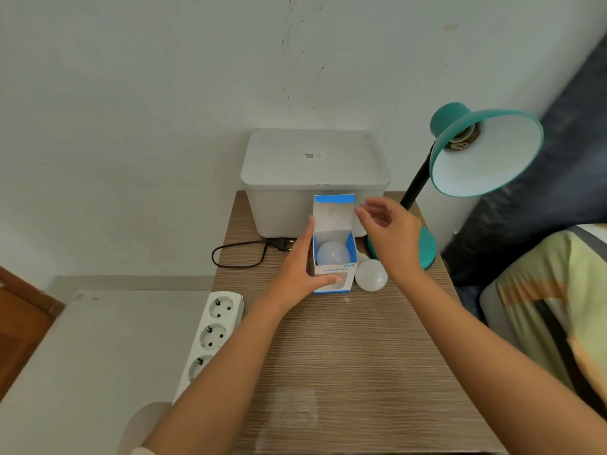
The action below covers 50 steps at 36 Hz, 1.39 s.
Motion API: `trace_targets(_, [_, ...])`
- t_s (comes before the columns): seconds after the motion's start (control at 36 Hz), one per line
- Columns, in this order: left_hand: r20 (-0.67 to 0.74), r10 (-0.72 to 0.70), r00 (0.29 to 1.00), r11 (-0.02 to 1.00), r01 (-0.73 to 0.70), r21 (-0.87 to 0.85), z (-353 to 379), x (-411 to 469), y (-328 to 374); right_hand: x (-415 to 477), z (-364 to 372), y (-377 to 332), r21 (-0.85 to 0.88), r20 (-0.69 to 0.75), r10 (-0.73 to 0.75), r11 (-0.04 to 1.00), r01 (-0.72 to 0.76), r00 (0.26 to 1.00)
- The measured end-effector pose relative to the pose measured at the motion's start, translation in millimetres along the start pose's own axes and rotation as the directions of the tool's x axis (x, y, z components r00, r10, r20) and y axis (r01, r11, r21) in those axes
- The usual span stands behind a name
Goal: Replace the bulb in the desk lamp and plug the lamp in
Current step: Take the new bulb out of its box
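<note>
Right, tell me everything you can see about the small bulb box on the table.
The bulb box is a small white and blue cardboard carton, standing upright on the wooden table in front of the white storage bin. Its top flap is open and stands up, showing a white bulb inside. The left hand grips its left side and front; the right hand hovers by the flap. A loose bulb lies just right.

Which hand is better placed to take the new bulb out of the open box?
Probably the right hand. It is free, just beside the open flap of the box. The left hand grips the box's side, steadying it. The bulb sits exposed inside.
</note>
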<state>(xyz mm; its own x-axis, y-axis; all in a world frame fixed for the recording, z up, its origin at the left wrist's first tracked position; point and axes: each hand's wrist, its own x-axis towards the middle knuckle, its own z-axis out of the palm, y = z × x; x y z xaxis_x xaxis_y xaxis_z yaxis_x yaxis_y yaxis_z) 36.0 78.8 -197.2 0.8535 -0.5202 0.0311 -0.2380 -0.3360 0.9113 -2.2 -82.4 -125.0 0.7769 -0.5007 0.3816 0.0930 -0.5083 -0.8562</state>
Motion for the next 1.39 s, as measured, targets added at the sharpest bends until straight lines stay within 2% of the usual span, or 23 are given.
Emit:
trace_targets(0.06, [0.0, -0.002, 1.0, 1.0, 0.002, -0.004, -0.7, -0.1, 0.3, -7.0, -2.1, 2.6, -0.036, 0.049, -0.045, 0.998, 0.046, 0.998])
trace_targets(0.11, [0.007, -0.006, 1.0, 1.0, 0.006, -0.007, -0.7, -0.8, 1.1, -11.1, -1.4, 5.4, -0.066, 0.198, -0.083, 0.993, 0.098, 0.977])
trace_targets(0.19, [0.02, -0.013, 1.0, 1.0, 0.013, 0.001, -1.1, -1.4, 1.7, -10.7, 2.6, 5.5, -0.185, 0.502, -0.09, 0.96, 0.209, 0.86])
trace_targets(0.25, [0.029, -0.016, 0.999, 1.0, 0.016, 0.006, -1.8, -1.2, 1.5, -5.7, 6.3, 1.8, -0.293, 0.63, -0.043, 0.912, 0.289, 0.775])
trace_targets(0.39, [0.06, -0.047, 0.997, 0.999, 0.045, 0.026, -2.4, 0.2, 5.6, 8.7, 16.1, -17.2, -0.502, 0.762, 0.201, 0.784, 0.365, 0.616])
trace_targets(0.47, [0.061, -0.056, 0.997, 0.997, 0.053, 0.048, -1.8, 2.1, 5.5, 11.7, 21.4, -26.3, -0.528, 0.786, 0.293, 0.776, 0.345, 0.544])
trace_targets(0.56, [0.056, -0.058, 0.997, 0.997, 0.055, 0.057, -1.2, 1.6, 5.5, 12.2, 23.2, -26.8, -0.518, 0.778, 0.274, 0.788, 0.331, 0.566])
trace_targets(0.64, [0.054, -0.052, 0.997, 0.998, 0.05, 0.049, -1.8, 0.4, 6.6, 11.4, 18.4, -20.5, -0.483, 0.744, 0.226, 0.832, 0.272, 0.628])
trace_targets(0.75, [0.066, -0.059, 0.996, 0.997, 0.057, 0.042, -2.6, 0.3, 6.6, 7.9, 7.2, -18.7, -0.4, 0.697, 0.098, 0.876, 0.271, 0.71])
trace_targets(0.92, [0.089, -0.068, 0.994, 0.996, 0.063, 0.058, -3.0, 0.2, 7.2, -3.0, -0.5, -16.7, -0.374, 0.7, 0.079, 0.887, 0.27, 0.71])
trace_targets(1.06, [0.093, -0.073, 0.993, 0.996, 0.067, 0.058, -2.9, -1.4, 8.4, -4.6, -11.0, -22.1, -0.353, 0.634, 0.061, 0.91, 0.219, 0.771])
trace_targets(1.19, [0.098, -0.067, 0.993, 0.996, 0.06, 0.073, -1.5, -1.6, 9.7, -18.2, -19.6, -19.1, -0.349, 0.631, 0.082, 0.918, 0.188, 0.771])
trace_targets(1.39, [0.109, -0.068, 0.992, 0.996, 0.06, 0.068, -1.0, -2.0, 11.9, -36.4, -18.2, -14.9, -0.31, 0.494, 0.037, 0.941, 0.135, 0.869])
